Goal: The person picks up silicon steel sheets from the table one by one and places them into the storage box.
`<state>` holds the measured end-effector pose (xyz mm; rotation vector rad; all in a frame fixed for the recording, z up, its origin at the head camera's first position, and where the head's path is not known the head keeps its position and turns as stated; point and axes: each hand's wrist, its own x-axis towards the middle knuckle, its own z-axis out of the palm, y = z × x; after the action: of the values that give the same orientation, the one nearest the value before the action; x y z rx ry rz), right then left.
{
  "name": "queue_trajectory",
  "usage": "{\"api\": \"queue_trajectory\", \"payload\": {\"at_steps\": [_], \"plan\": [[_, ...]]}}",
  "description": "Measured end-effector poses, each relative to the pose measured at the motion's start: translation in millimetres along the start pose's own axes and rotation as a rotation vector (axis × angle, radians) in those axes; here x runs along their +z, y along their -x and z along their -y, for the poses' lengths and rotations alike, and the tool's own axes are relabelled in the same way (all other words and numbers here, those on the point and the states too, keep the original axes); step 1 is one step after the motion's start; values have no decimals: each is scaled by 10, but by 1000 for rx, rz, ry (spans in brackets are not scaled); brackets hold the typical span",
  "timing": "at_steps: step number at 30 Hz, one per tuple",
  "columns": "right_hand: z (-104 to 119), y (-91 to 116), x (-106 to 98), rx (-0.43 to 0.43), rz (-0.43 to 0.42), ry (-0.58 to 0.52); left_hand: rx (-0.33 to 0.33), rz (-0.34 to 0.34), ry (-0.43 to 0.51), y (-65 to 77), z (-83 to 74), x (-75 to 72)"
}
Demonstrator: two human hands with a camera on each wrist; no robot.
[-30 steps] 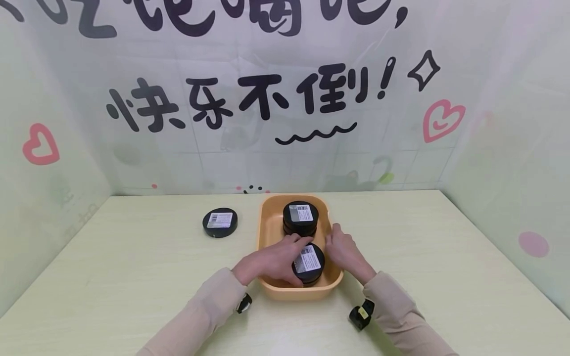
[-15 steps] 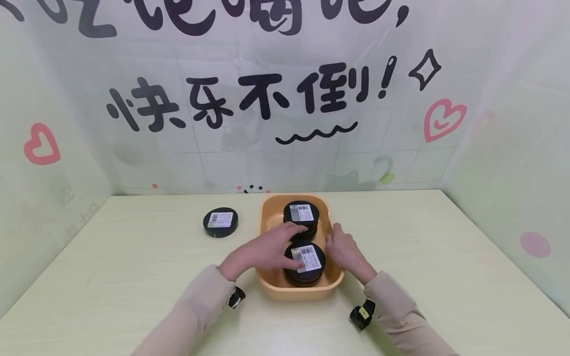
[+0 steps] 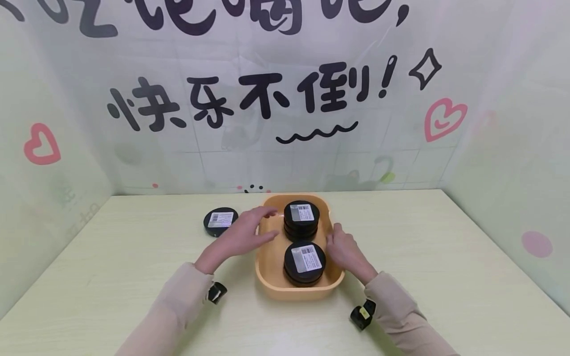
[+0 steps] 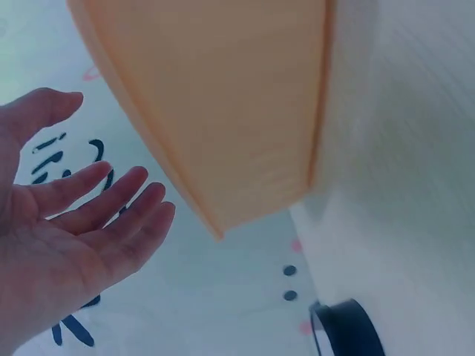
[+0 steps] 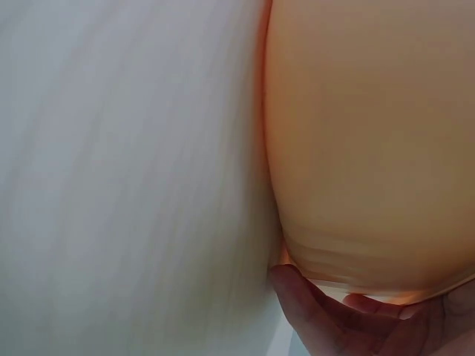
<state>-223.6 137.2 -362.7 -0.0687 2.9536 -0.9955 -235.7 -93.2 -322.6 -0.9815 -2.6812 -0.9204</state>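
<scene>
Two stacks of round black discs with white labels stand in an orange plastic bin point(image 3: 299, 295). The rear stack point(image 3: 301, 222) is taller, and the front stack point(image 3: 305, 264) sits close to it. My left hand point(image 3: 242, 235) hovers over the bin's left rim, holding nothing, thumb and fingers spread apart. Just beyond it, partly covered by the hand, a single labelled black disc point(image 3: 219, 221) lies flat on the table. My right hand point(image 3: 347, 251) grips the bin's right rim; in the right wrist view its fingers point(image 5: 308, 304) bend around the edge.
The pale wooden table point(image 3: 111, 277) meets a printed fabric backdrop point(image 3: 240, 163) just behind the bin, with more fabric at both sides. A black wrist device point(image 3: 362, 315) hangs below the right sleeve, another point(image 3: 216, 292) below the left.
My left hand has let go of the front stack and moved left and away, out to the bin's left rim. That stack shifted slightly left at first. The right hand keeps its grip.
</scene>
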Motion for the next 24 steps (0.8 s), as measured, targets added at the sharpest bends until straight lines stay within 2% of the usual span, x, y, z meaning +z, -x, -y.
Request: {"api": "queue_trajectory", "payload": {"at_steps": [8,16,24], "plan": [[3,-6,-11,0,-1,5,-62,-41,-33,25,260,-40],[2,-9,-6,-2,2,-3,-205,-12,-115,90,461,-90],[17,-22,-7,21,4,-19,-270,-6,-165,108,650,-105]]}}
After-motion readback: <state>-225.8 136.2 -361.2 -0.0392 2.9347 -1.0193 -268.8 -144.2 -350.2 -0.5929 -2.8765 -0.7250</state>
